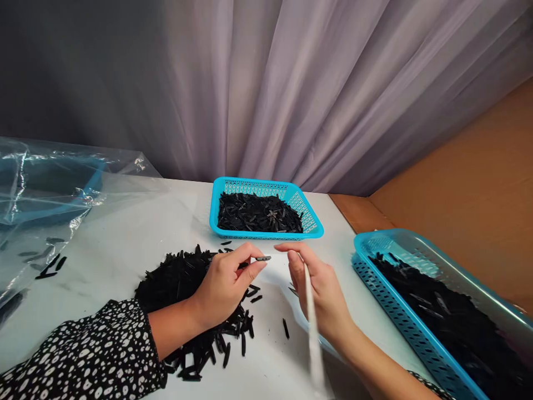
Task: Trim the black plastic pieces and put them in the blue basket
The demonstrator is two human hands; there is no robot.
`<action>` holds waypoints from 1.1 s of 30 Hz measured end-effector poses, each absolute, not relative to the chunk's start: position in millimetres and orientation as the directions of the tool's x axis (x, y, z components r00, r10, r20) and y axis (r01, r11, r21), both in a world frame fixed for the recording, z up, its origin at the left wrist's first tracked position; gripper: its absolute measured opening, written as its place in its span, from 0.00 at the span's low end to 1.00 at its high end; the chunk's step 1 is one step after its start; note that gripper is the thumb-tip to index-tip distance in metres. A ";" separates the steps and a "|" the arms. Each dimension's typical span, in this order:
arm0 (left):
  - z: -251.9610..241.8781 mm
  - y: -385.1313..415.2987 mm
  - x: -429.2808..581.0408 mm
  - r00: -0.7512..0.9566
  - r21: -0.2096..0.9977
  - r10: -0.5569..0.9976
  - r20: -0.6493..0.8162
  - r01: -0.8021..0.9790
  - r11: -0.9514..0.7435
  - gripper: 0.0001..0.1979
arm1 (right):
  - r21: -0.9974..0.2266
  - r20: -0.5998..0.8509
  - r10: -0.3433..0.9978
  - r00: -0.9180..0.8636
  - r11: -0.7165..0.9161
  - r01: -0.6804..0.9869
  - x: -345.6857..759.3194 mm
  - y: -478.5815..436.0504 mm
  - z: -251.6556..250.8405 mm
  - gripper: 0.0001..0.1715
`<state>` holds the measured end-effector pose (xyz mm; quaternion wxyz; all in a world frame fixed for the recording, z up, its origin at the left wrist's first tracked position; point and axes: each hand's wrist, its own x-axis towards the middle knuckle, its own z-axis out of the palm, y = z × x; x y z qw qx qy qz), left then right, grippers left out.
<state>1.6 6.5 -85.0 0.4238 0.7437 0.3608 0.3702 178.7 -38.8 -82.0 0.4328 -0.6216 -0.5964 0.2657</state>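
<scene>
My left hand (222, 286) pinches a small, narrow black piece (263, 258) between thumb and fingertips, its end pointing right. Across a small gap, my right hand (320, 289) is partly closed, its index finger stretched toward the piece. A long, thin white strip (313, 328) runs from between its fingers down toward me, blurred at the lower end; its kind is unclear. A small pointed tip (293, 290) shows beside the right palm. Under and behind my left wrist lies a heap of similar black pieces (179, 278), spilling toward the front.
A blue basket (266, 236) with black pieces stands at the back. Another blue basket (408, 328), also holding black pieces, is at the right. Clear plastic (120, 161) covers a blue container at the left. Loose pieces (285, 328) lie on the white table (116, 239).
</scene>
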 end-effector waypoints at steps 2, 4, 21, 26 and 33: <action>-82.4 6.5 2.2 0.485 0.910 0.846 0.221 0.209 -0.358 0.09 | -0.896 0.151 0.981 0.122 0.084 0.436 176.6 -38.6 -81.9 0.27; -79.7 6.1 2.5 0.529 0.930 0.831 0.172 0.191 -0.314 0.10 | -0.940 0.138 0.985 0.099 0.099 0.326 172.6 -37.4 -82.0 0.25; -93.4 10.0 4.1 0.673 0.982 0.729 -0.122 -0.023 0.185 0.36 | -0.999 0.022 1.000 -0.007 0.022 0.030 170.2 -23.7 -94.7 0.18; -94.9 8.2 -0.1 0.699 0.996 0.710 -0.086 0.032 0.089 0.38 | -0.933 0.204 0.978 -0.053 0.210 0.292 174.7 -28.0 -100.0 0.14; -89.9 7.6 2.7 0.683 0.997 0.728 -0.063 0.014 0.073 0.29 | -0.962 0.164 0.986 0.015 0.157 0.224 173.5 -29.9 -96.4 0.14</action>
